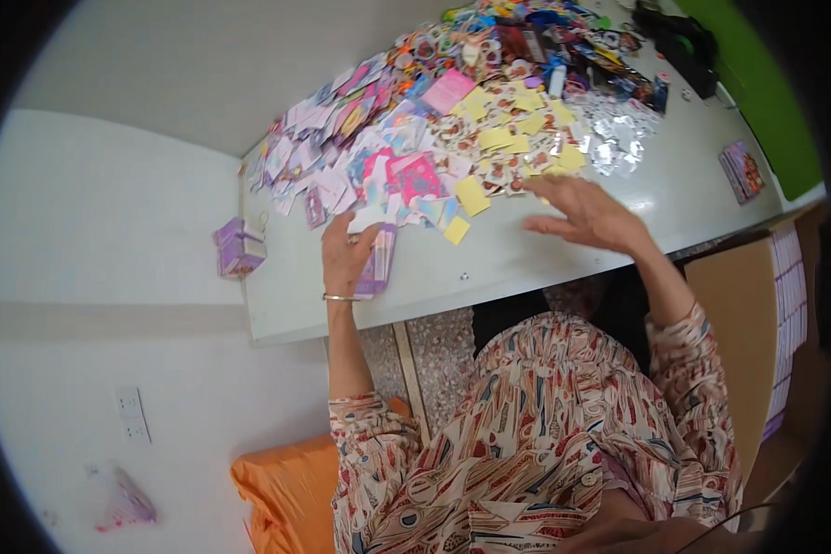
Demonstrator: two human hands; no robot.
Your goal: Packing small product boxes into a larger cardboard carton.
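At the near left edge of the table, my left hand [343, 258] curls around a small purple box [379, 262]. A white piece [367, 219], perhaps the box's flap or a slip of paper, shows by my fingertips. My right hand [586, 217] is over the table with its fingers stretched and the thumb apart, nothing visible in it. Just beyond those fingers lie small printed pieces [506, 174] mixed with yellow paper slips [472, 197]. Pink printed packets [415, 180] are spread between the two hands, farther back.
White and purple cards [305, 138] pile at the back left, colourful trinkets [425, 46] at the back, silvery pieces [619, 134] to the right. Purple boxes [240, 247] are at the left edge, another printed box [741, 172] far right. A cardboard carton [734, 305] stands beside me.
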